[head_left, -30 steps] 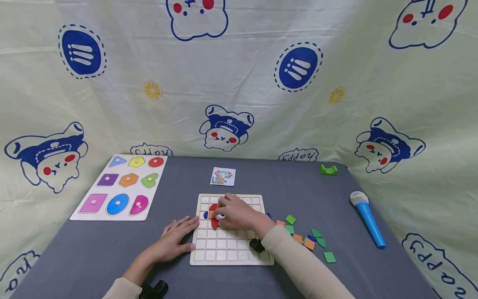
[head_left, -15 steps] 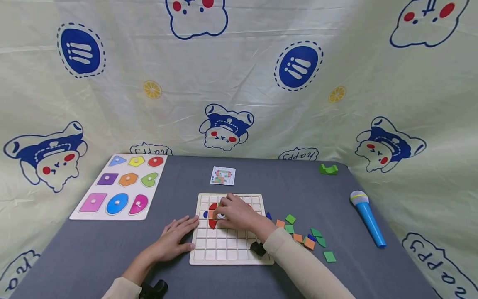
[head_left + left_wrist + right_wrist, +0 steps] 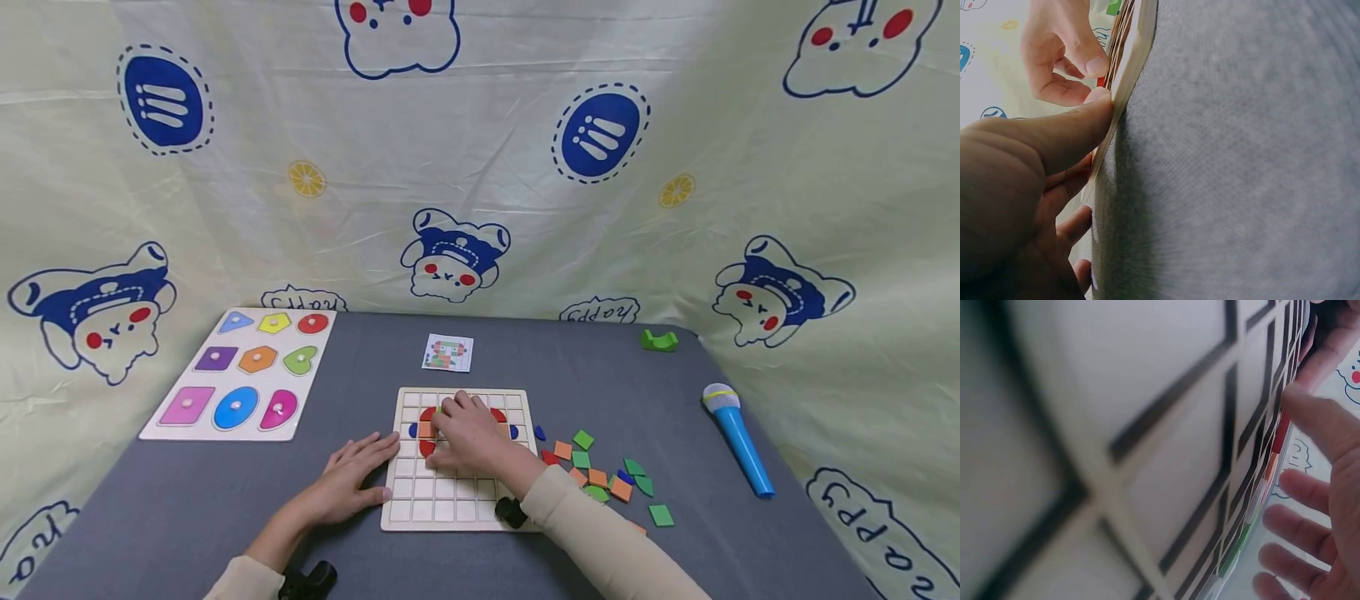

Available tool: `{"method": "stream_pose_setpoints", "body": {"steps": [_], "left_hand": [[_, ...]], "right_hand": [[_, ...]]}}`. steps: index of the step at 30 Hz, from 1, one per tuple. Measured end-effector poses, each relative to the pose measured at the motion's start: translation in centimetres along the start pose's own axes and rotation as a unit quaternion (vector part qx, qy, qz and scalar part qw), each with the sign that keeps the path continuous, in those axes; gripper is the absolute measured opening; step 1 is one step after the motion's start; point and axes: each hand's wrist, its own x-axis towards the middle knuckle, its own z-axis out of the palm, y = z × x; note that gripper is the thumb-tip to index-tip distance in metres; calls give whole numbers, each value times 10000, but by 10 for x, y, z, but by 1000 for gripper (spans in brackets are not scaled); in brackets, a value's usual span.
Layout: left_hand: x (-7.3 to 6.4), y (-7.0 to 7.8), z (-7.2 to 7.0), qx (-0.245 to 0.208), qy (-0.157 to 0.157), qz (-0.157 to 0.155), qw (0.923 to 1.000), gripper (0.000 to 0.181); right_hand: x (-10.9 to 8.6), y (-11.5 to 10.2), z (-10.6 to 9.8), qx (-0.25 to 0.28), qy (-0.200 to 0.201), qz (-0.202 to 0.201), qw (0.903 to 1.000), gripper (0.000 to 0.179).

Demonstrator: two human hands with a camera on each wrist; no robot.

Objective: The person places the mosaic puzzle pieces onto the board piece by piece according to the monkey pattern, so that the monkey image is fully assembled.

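Note:
A pale gridded board [image 3: 465, 512] lies on the table in front of the person. Straight fingers of the left hand [image 3: 348, 479] rest at its left edge, and the left wrist view shows that thumb [image 3: 1088, 122] against the rim. Over the upper part of the board is the right hand [image 3: 476, 437], its thumb tip right at a red rounded tile [image 3: 427, 449]. In the right wrist view its other fingers are spread apart. An orange square [image 3: 427, 429] and a blue tile [image 3: 413, 430] sit in cells beside the red one. The right hand hides the cells beneath it.
Loose green, orange, red and blue tiles [image 3: 597, 477] lie right of the board. Behind it is a small pattern card [image 3: 447, 353]. A shape puzzle board [image 3: 255, 400] stands left; a toy microphone [image 3: 742, 442] and green curved block [image 3: 659, 340] are at right.
The lower red tile has shifted slightly left into its cell. The right hand has moved a little left and towards the person, uncovering tiles at the board's right. The left hand stays put.

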Motion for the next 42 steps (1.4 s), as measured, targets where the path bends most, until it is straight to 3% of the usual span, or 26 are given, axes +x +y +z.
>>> {"method": "stream_pose_setpoints", "body": {"steps": [5, 19, 34, 42], "left_hand": [[1, 1, 0, -40, -2, -53, 10000, 67], [-2, 4, -2, 5, 76, 57, 10000, 65], [-3, 5, -3, 25, 81, 30, 10000, 66], [-2, 4, -3, 22, 34, 40, 10000, 65]], "right_hand": [[0, 1, -1, -29, 11, 173, 9998, 34], [-2, 3, -1, -48, 104, 182, 9998, 33], [0, 2, 1, -101, 141, 321, 9993, 43], [-10, 15, -7, 302, 225, 524, 9979, 39]]}}
